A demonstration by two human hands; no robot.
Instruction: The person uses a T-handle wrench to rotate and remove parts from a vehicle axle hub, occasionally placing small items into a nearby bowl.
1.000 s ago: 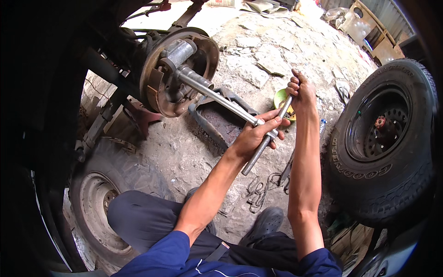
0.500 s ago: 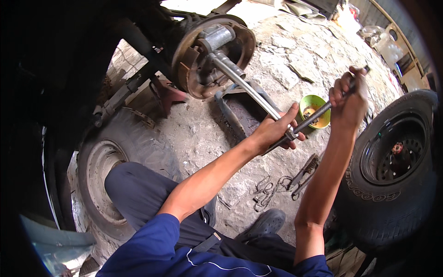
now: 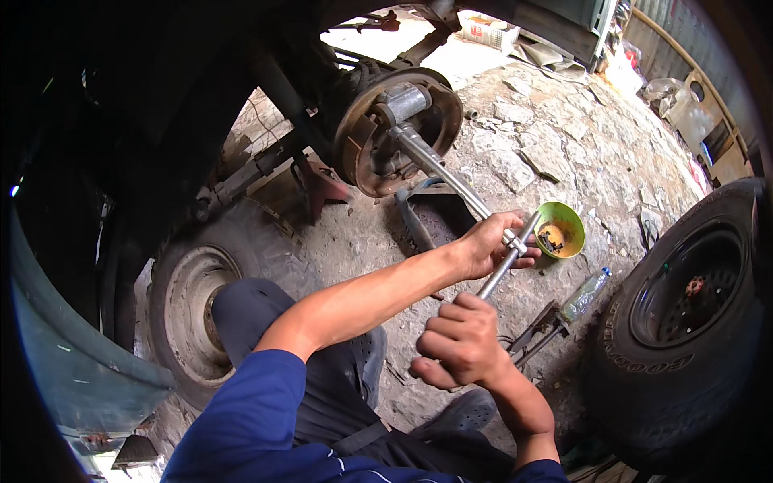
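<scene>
A long bright extension bar (image 3: 459,187) runs from the socket (image 3: 414,146) at the metal hub (image 3: 404,103), inside a rusty round brake backing plate (image 3: 348,145). My left hand (image 3: 483,245) wraps round the near end of this bar, by the head where a sliding T-handle (image 3: 502,272) passes through. Closed in a fist, my right hand (image 3: 460,342) grips the lower end of the T-handle, which slants up to the right. The handle's upper end sticks out free beyond my left fingers.
A green bowl (image 3: 576,221) with small dark parts in orange liquid stands beyond my hands. A plastic bottle (image 3: 588,294) lies near a tyre (image 3: 624,394) on the right. Another wheel (image 3: 173,322) lies at left. A dark container (image 3: 409,216) and red stand (image 3: 322,193) are under the axle.
My right hand has swung from the upper right down toward me, and the T-handle has turned with it. My left hand stays at the bar's near end. The view has shifted slightly.
</scene>
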